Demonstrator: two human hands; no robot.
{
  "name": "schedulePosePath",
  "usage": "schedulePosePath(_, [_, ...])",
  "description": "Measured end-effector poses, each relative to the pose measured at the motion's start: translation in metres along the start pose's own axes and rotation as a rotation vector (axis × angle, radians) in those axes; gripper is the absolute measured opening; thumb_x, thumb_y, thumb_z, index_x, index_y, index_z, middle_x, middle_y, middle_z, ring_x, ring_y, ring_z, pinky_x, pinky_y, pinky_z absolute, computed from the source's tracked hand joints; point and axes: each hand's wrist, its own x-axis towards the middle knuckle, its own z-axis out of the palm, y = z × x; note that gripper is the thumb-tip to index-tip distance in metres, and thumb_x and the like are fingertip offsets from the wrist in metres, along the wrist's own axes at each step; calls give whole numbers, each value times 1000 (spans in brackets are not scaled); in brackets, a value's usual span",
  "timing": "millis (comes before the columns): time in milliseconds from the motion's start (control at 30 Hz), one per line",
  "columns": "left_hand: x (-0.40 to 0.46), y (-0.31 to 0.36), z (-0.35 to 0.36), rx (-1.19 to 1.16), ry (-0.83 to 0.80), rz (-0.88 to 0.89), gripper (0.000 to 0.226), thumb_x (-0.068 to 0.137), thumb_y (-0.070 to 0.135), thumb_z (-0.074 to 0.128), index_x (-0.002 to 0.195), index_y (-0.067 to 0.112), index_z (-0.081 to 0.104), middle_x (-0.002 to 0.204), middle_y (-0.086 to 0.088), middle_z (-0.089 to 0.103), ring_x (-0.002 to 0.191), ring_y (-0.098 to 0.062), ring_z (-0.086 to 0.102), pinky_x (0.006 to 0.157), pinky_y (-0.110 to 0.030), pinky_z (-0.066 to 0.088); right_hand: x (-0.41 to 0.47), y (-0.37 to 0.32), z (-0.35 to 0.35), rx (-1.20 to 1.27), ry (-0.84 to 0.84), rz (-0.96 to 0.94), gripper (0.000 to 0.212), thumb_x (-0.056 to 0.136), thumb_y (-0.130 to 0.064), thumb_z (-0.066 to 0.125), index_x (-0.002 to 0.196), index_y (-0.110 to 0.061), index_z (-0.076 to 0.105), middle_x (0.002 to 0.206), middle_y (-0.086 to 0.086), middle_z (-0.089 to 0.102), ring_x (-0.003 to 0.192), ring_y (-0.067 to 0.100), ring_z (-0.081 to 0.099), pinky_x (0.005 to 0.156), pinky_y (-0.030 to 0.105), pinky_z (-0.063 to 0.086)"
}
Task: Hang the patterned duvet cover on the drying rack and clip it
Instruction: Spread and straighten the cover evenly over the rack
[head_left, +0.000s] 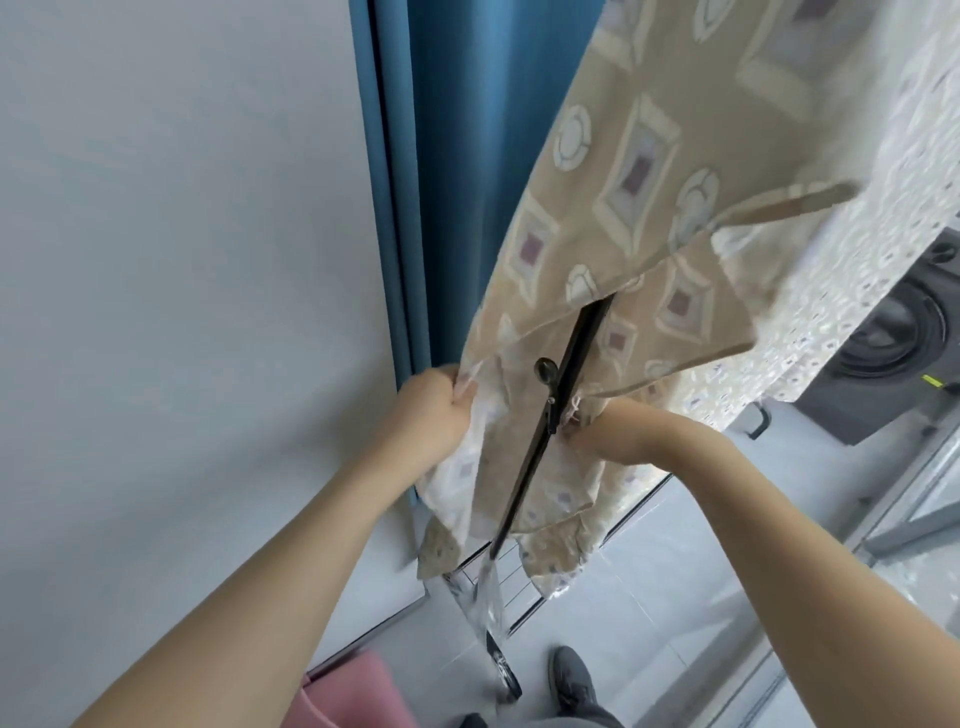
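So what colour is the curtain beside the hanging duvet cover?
Blue curtain, clearest in the head view.

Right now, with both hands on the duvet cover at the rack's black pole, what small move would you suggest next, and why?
Probably pull the bunched lower edge outward and down. The left hand and right hand each grip the patterned duvet cover on either side of the black pole, where the fabric hangs crumpled, not flat.

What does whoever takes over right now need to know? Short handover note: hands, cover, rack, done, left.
Left hand: grips the lower edge of the duvet cover, left of the drying rack's black upright.
Right hand: pinches the cover's edge right of that upright.
Done: cover draped over the rack, hanging down both sides of the upright.
Left: straighten the lower edges and clip it. No clip is visible.
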Motion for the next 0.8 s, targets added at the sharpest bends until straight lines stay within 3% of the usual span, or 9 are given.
schedulePosePath(67, [-2, -3, 7, 7, -27, -19, 33, 103, 30, 43, 80, 12, 58, 63, -2, 55, 57, -19, 54, 54, -30, 40, -2, -1, -7, -32, -10, 21, 25, 94, -21, 49, 69, -16, 52, 66, -2, 48, 67, 16, 47, 54, 22, 35])
schedulePosePath(133, [-2, -3, 10, 33, -23, -17, 36, 103, 32, 42, 73, 15, 53, 59, 1, 50, 53, -17, 50, 49, -29, 34, -5, -3, -12, -36, -7, 35, 22, 94, -31, 50, 88, -14, 62, 78, 0, 56, 80, 19, 52, 66, 26, 39])
schedulePosePath(233, [1, -2, 9, 80, 1, -14, 38, 103, 34, 40, 79, 9, 56, 63, -1, 52, 56, -18, 51, 49, -29, 34, -9, -5, -15, -45, 31, 34, 30, 95, -36, 49, 104, -12, 66, 94, 4, 61, 90, 21, 55, 76, 26, 38])
schedulePosePath(433, [10, -6, 10, 286, -34, -33, 31, 102, 31, 39, 82, 11, 52, 66, 0, 47, 65, -27, 51, 58, -30, 38, -5, -4, -4, 65, 34, 5, 19, 93, -20, 50, 81, -9, 61, 71, 1, 53, 69, 17, 47, 58, 24, 37])
schedulePosePath(567, [12, -7, 15, 371, -22, -34, 19, 99, 21, 44, 86, 12, 55, 68, -2, 51, 62, -26, 51, 54, -29, 38, 1, -4, 2, 73, 66, 10, 28, 89, -10, 50, 62, -15, 48, 63, -1, 47, 64, 16, 43, 52, 21, 32])
schedulePosePath(800, [12, -11, 24, 454, -122, -33, 9, 87, 6, 47, 86, 13, 53, 69, -1, 49, 67, -28, 55, 58, -32, 44, 7, 0, 0, 73, 50, 45, 22, 91, -10, 45, 71, -9, 54, 72, 8, 53, 71, 21, 49, 59, 28, 40])
